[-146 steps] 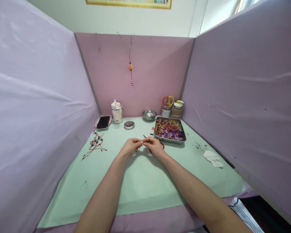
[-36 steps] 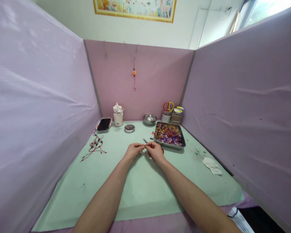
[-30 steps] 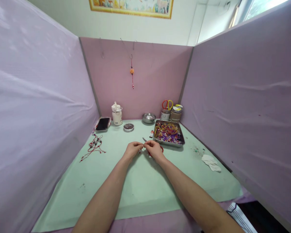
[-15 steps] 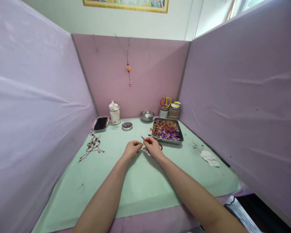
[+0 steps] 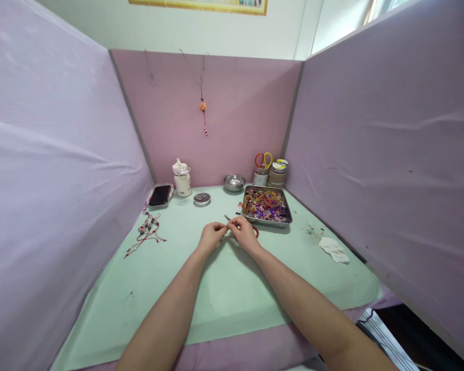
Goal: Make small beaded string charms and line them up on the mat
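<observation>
Frame centre: person's left hand (image 5: 212,236) and right hand (image 5: 243,234), fingertips of each pinched closed, nearly meeting at tiny piece (image 5: 227,227), too small to identify. Red-handled metal scissors (image 5: 257,232) partly hidden behind right hand. Left of frame: red cords strung with dark beads (image 5: 150,224), apparently finished. Right of centre: rectangular steel tray (image 5: 268,223), heaped with purple beads (image 5: 263,214) and gold cords (image 5: 261,199), seemingly unused stock. Pinched work looks incomplete; cannot tell how much remains.

The head camera looks forward and down, set well back from the tray (image 5: 270,223), on its near side, with left hand (image 5: 210,237) and right hand (image 5: 243,234) before it and the panel (image 5: 239,121) behind.
</observation>
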Demonstrator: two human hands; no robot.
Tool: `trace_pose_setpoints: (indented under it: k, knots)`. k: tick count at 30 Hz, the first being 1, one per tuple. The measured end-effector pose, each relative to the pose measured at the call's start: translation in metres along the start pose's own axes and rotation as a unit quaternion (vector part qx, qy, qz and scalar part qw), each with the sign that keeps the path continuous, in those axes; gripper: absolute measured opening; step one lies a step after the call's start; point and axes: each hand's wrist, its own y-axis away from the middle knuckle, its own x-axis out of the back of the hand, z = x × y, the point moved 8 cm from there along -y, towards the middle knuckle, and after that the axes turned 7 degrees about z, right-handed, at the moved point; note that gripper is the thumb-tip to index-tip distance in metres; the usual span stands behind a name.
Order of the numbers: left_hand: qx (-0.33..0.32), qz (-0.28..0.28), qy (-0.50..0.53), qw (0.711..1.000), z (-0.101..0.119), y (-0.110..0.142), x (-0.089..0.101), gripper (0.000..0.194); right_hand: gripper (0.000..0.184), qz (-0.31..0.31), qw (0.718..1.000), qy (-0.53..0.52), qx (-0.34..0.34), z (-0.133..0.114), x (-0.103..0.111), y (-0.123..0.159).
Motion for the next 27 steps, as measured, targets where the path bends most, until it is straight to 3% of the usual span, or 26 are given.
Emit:
trace_pose_setpoints:
  k: [11, 21, 27]
  knots:
    - [0.058, -0.016, 0.087, 0.994, -0.007, 0.001, -0.002, 0.029, 0.013, 0.002, 1.0, 0.008, -0.007, 0.009, -0.002, -0.002]
    - [0.067, -0.026, 0.119, 0.99, -0.01, -0.001, -0.004, 0.028, 0.013, -0.008, 1.0, 0.012, -0.007, 0.011, -0.005, -0.001]
    - [0.072, -0.019, 0.124, 0.99, -0.013, -0.003, -0.003, 0.024, 0.016, 0.021, 0.999, 0.026, -0.01, 0.011, 0.004, -0.005]
